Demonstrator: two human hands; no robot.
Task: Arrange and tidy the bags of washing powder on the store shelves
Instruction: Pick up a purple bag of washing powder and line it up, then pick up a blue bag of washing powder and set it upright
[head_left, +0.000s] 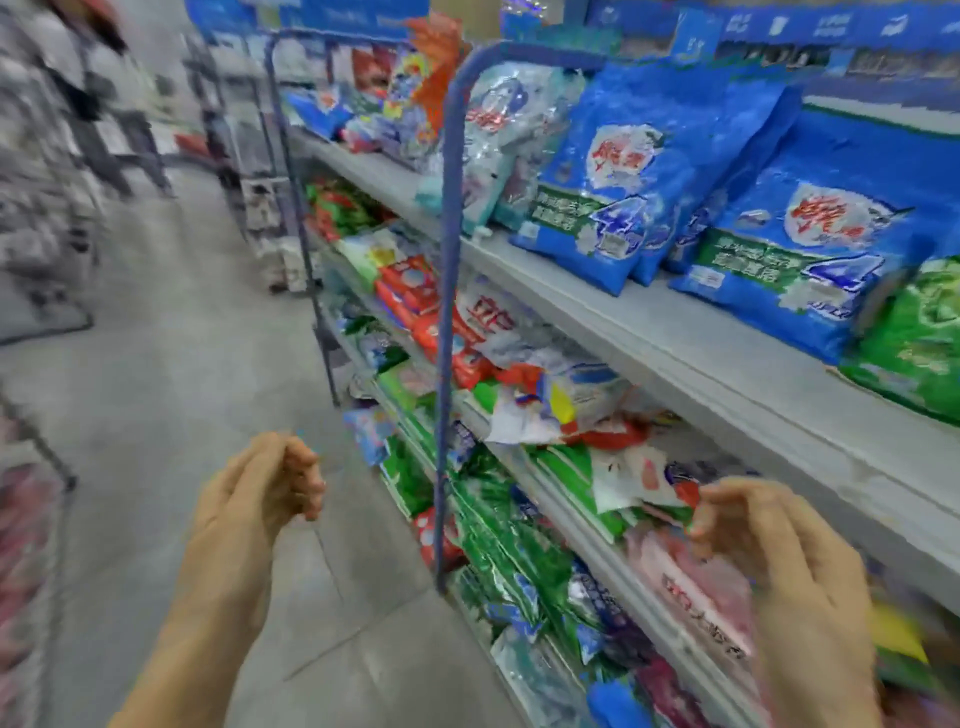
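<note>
Grey store shelves (675, 338) run along my right, loaded with bags of washing powder. Large blue bags (618, 176) lean on the upper shelf, with a green bag (919, 338) at the far right. Below lie untidy red, white and green bags (550, 400), and a pink bag (691, 577) on the shelf under them. My left hand (260, 493) hovers over the aisle floor with loosely curled fingers, holding nothing. In front of the lower shelves, just over the pink bag, my right hand (763, 540) is raised with fingers relaxed and empty.
A blue metal frame post (449, 312) stands in front of the shelves between my hands. The grey tiled aisle floor (171, 364) stretches ahead. A blurred person (104, 98) stands far down the aisle on the left, beside racks of goods.
</note>
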